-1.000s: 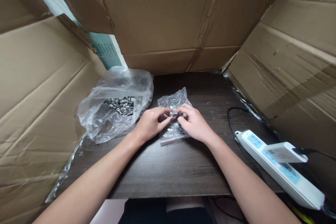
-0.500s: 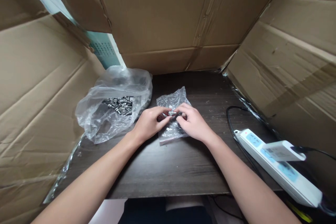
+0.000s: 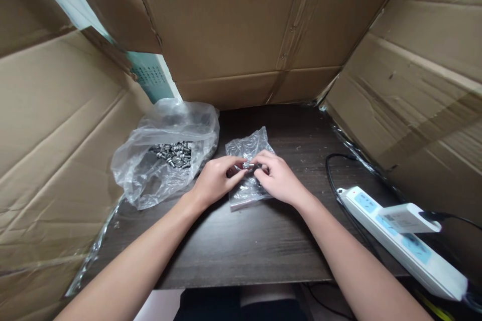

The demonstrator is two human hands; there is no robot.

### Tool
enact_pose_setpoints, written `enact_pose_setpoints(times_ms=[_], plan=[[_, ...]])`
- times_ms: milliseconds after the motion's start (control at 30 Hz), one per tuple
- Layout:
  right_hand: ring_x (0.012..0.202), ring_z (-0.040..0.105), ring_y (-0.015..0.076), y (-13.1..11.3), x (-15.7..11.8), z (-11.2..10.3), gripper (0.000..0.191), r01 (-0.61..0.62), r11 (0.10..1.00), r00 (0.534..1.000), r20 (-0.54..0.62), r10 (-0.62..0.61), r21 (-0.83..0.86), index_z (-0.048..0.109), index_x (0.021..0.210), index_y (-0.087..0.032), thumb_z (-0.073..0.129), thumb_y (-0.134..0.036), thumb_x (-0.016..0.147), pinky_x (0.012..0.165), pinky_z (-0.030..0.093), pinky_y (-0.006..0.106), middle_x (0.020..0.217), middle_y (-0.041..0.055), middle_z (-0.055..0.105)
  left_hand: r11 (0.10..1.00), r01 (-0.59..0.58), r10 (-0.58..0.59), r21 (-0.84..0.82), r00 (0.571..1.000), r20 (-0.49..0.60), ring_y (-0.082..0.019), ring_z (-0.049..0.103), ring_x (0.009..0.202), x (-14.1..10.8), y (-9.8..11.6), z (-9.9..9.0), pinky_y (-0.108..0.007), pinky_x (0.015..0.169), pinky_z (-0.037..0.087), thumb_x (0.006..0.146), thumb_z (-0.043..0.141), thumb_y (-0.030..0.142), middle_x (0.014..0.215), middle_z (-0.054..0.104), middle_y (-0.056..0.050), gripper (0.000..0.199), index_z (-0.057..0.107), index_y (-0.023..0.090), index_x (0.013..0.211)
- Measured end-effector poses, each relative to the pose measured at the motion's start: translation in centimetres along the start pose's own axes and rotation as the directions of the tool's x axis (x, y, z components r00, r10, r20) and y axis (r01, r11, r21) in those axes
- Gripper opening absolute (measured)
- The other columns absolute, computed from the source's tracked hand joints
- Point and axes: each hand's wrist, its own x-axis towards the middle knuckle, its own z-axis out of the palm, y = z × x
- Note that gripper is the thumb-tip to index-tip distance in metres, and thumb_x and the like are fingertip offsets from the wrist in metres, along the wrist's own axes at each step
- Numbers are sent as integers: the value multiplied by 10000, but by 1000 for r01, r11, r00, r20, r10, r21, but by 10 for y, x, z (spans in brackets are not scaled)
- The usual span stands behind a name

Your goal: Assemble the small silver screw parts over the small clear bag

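Between my two hands is a small silvery bolt, lying about level. My left hand pinches its left end between thumb and fingers. The curled fingers of my right hand meet its right end; fingertips hide part of it. Right under both hands lies a small clear plastic bag, crinkled and flat on the table; its contents are mostly hidden. To the left, a larger open plastic bag holds many loose metal bolts.
The dark wooden table is walled by cardboard at the back and both sides. A white power strip with a white charger plugged in lies at the right. A black cable loops beside it.
My hands stay in nearly the same place around the bolt, with only slight finger movement. The whole view has shifted a little.
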Motion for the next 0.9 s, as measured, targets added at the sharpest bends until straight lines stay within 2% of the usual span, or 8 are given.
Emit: enact_pose_setpoints(times_ms=[167,300,433,533,667,900], plan=[[702,535,118,-3,0,-3,245,23,1000,997,-78,-23,4,696,931,-180,509,-72,815,653,430,268,966,31,631,1000,1,-1,0,1000,17,-127,693,727,0,1,-1,-243,690,561,915,711,192,912,756,-38,221,720,153,1132],[697,522,114,-2,0,-2,258,33,999,999,-41,-32,14,698,928,-173,503,-54,808,645,420,267,974,33,626,1000,0,0,5,1000,29,-125,680,703,1,1,-1,-241,671,549,912,721,208,894,755,-26,227,725,163,1134],[676,500,109,2,0,-1,227,5,999,1000,27,-4,-47,703,909,-174,514,-77,829,659,411,284,988,33,624,1000,-7,6,15,1000,24,-126,690,725,1,0,-1,-238,686,551,913,717,199,940,764,-36,201,723,148,1108],[700,514,118,1,-1,-1,234,-5,997,1000,-11,4,-79,707,931,-180,519,-83,830,680,418,292,1007,31,630,1000,-11,11,8,1000,25,-124,691,728,1,0,0,-233,691,550,910,718,190,918,759,-29,218,720,147,1124],[748,551,128,-2,-2,-2,259,43,999,995,-94,-45,-28,702,948,-183,512,-65,818,683,433,280,996,28,630,1000,7,-6,-23,999,31,-111,684,704,1,0,0,-220,686,549,905,720,176,897,753,-23,237,717,146,1140],[744,542,127,-2,-2,-3,222,46,998,998,-49,-49,-47,684,903,-191,517,-74,814,688,431,281,953,14,634,1000,-9,10,-24,999,47,-111,677,697,1,1,1,-219,676,536,901,722,169,884,747,-24,235,723,139,1135]])
